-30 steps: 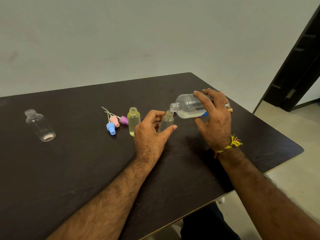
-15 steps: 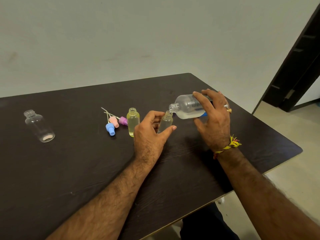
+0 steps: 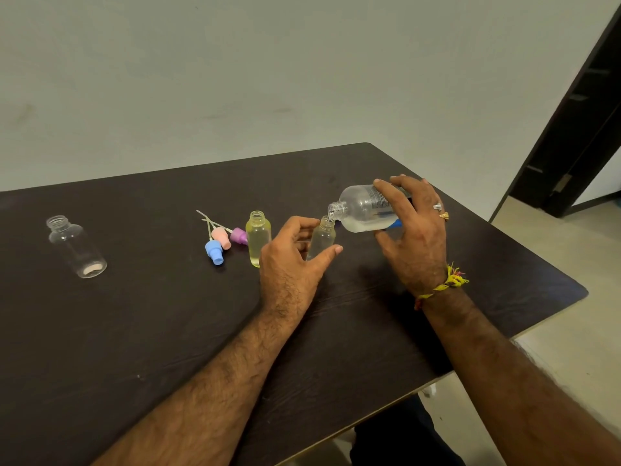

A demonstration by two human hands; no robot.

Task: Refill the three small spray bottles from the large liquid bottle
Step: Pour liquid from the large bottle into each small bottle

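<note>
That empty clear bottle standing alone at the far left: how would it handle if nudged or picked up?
The empty clear bottle looks like thin plastic with nothing inside, so probably very light. Standing upright and uncapped on the dark table, it would likely tip from a sideways nudge, then roll on its round body.

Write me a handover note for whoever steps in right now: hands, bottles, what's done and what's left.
Right hand grips the large bottle, tipped with its mouth at the small bottle.
Left hand steadies that small bottle, upright on the table.
Done: the yellowish bottle looks nearly full.
Left: finish this fill, then fill the empty bottle far left.
Three spray caps lie off; refit them afterwards.
</note>
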